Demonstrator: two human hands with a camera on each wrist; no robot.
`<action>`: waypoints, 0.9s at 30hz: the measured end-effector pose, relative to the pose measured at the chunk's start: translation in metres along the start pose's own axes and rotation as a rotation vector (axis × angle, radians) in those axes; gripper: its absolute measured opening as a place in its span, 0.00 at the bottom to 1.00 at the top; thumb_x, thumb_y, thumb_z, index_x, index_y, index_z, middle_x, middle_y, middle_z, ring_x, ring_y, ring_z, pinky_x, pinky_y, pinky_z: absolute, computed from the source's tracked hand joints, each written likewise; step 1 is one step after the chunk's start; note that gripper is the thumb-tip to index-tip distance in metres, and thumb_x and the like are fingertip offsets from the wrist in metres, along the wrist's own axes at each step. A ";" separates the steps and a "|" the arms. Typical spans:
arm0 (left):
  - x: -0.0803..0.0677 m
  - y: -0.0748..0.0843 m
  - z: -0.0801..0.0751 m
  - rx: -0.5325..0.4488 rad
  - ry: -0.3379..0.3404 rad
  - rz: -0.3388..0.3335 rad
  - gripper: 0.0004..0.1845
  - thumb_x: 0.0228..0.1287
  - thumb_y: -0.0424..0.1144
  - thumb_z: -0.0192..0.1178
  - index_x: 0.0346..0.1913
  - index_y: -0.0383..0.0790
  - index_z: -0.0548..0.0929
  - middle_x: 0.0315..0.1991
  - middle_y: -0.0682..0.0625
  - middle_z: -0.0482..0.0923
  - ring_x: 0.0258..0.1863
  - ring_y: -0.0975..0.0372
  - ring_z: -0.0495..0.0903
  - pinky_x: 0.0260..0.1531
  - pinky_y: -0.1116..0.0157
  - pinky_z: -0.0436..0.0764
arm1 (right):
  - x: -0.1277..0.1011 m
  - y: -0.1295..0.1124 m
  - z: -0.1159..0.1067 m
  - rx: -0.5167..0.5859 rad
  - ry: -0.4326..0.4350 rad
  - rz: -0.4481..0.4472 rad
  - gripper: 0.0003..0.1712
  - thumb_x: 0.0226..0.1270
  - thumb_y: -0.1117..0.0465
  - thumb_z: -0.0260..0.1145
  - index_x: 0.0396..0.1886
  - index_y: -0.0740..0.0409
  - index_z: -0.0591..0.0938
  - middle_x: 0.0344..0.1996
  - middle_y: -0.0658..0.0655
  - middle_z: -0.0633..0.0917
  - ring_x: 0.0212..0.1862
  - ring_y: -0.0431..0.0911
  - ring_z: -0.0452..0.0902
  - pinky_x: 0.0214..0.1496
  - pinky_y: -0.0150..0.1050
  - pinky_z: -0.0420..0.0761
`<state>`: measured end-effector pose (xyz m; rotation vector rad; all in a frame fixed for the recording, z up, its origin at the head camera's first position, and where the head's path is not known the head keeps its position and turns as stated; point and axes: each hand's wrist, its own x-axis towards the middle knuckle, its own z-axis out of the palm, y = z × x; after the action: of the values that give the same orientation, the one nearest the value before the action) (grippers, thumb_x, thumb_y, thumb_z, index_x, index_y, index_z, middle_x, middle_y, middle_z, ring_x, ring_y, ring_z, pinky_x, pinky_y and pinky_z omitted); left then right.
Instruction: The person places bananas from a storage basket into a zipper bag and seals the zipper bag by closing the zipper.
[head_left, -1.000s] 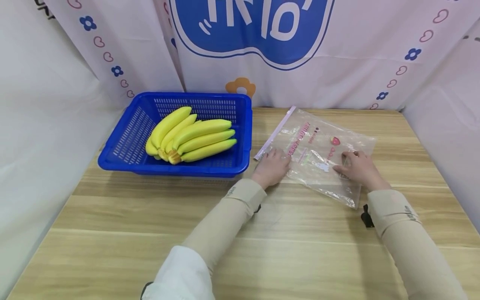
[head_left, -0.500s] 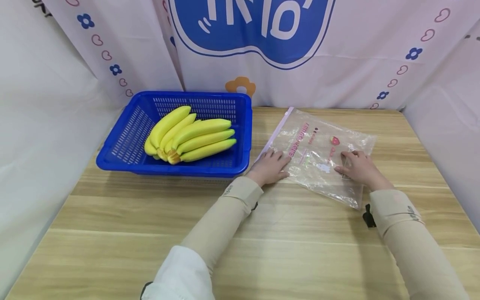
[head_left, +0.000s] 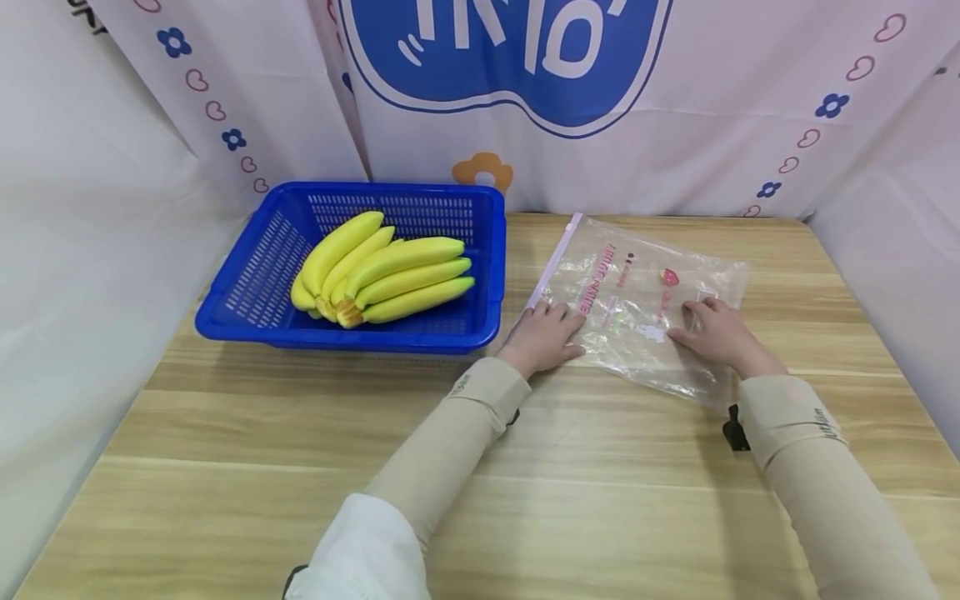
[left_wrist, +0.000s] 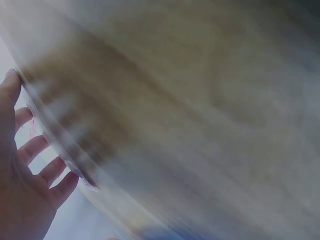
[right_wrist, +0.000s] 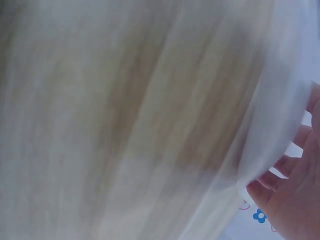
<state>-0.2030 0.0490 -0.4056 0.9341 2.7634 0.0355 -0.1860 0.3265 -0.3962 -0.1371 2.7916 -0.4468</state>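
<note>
A clear zip bag (head_left: pixel 626 287) with a lilac zip strip along its left edge lies flat on the table in the head view. Pink lettering and a strawberry are printed on it. My left hand (head_left: pixel 543 337) rests with spread fingers on the bag's lower left part, covering the near end of the strip. At the bag's right side, my right hand (head_left: pixel 722 333) touches the plastic with bent, relaxed fingers, thumb and forefinger apart. In the left wrist view the left hand (left_wrist: pixel 30 165) has its fingertips down on the bag. The right wrist view shows the right hand (right_wrist: pixel 295 185) at its edge.
A blue plastic basket (head_left: pixel 225 304) stands left of the bag, close to my left hand. Several yellow bananas (head_left: pixel 408 283) lie inside it. Behind the wooden table (head_left: pixel 585 500) hangs a printed white cloth (head_left: pixel 697 158).
The left hand has slid slightly, its fingers spreading and its thumb coming out to the side. The bag has shifted and turned a little under the hands. The right hand stays nearly in place.
</note>
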 end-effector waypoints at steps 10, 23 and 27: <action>-0.002 0.007 0.002 0.037 0.053 -0.016 0.29 0.70 0.62 0.43 0.67 0.53 0.67 0.63 0.48 0.70 0.62 0.51 0.69 0.62 0.54 0.70 | 0.004 -0.006 0.002 -0.027 0.022 0.000 0.40 0.71 0.48 0.54 0.66 0.79 0.60 0.65 0.87 0.52 0.67 0.78 0.45 0.70 0.69 0.46; -0.001 0.008 0.004 0.074 0.077 -0.012 0.22 0.75 0.54 0.39 0.67 0.56 0.68 0.65 0.49 0.68 0.62 0.52 0.69 0.61 0.57 0.71 | 0.004 -0.010 0.004 -0.021 0.013 -0.017 0.46 0.69 0.43 0.57 0.65 0.81 0.58 0.67 0.86 0.46 0.69 0.78 0.40 0.70 0.68 0.46; -0.002 0.008 0.003 0.057 0.080 0.000 0.22 0.74 0.55 0.40 0.66 0.57 0.69 0.69 0.47 0.64 0.67 0.52 0.66 0.65 0.55 0.68 | 0.004 -0.009 0.007 -0.032 -0.017 0.001 0.53 0.68 0.38 0.55 0.69 0.80 0.51 0.68 0.86 0.44 0.69 0.78 0.36 0.69 0.70 0.45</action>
<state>-0.1964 0.0542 -0.4074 0.9666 2.8519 -0.0069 -0.1877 0.3150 -0.4005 -0.1454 2.7825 -0.3992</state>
